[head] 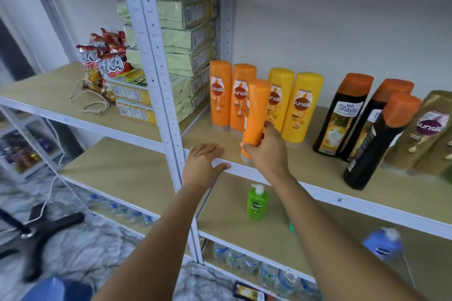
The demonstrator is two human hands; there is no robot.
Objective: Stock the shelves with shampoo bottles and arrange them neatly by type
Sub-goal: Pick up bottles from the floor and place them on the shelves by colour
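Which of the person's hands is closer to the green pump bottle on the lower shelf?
Too close to call. The left hand rests flat on the shelf edge above and to the left of the green pump bottle; the right hand holds an orange bottle directly above it.

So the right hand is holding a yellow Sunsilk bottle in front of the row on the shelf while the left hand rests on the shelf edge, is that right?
Not quite: the bottle gripped by the right hand is orange, not yellow, as the head view shows. It is held in front of the row, and the left hand does rest on the shelf edge.
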